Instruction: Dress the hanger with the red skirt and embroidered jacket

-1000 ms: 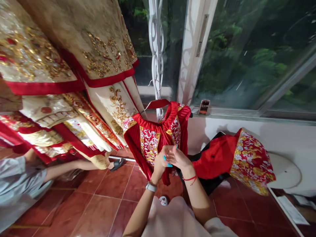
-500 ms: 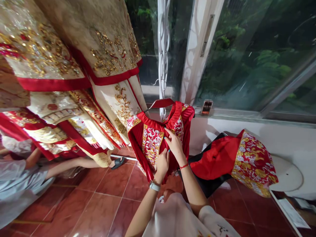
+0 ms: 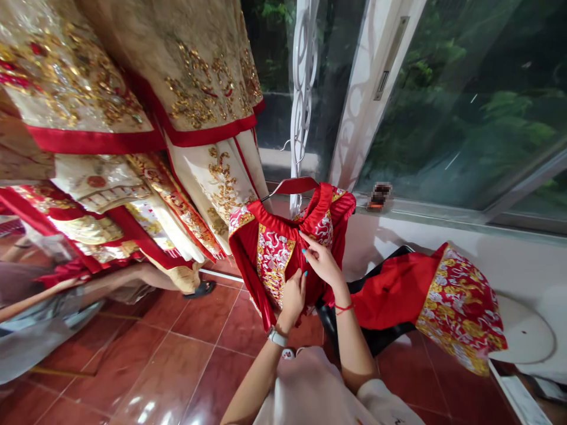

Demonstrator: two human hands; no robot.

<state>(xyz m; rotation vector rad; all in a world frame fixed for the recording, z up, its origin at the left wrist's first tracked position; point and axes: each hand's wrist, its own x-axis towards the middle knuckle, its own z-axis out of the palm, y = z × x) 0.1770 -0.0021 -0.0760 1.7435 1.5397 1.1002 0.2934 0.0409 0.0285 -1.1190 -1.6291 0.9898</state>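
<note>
A red jacket (image 3: 276,251) with gold and white embroidered panels hangs in front of me on a red hanger (image 3: 296,185). My left hand (image 3: 293,298), with a pale watch on its wrist, is closed on the jacket's front below the collar, fingers bunched at the cloth. Higher up, my right hand (image 3: 325,263), with a red cord bracelet, has its fingertips on the front edge just under the neckline. Its index finger reaches up towards the collar. What lies under the fingertips is too small to make out.
Cream and red sequinned garments (image 3: 208,94) hang at the left. Another red embroidered garment (image 3: 460,301) lies over a black chair (image 3: 330,327). A white scrolled stand (image 3: 302,77) rises before the window (image 3: 443,118). Another person's leg (image 3: 133,277) shows at far left.
My view has shifted slightly. Both hands stay at the jacket front; the right fingers have spread a little. The person at the left has moved, and red cloth now shows near their arm.
</note>
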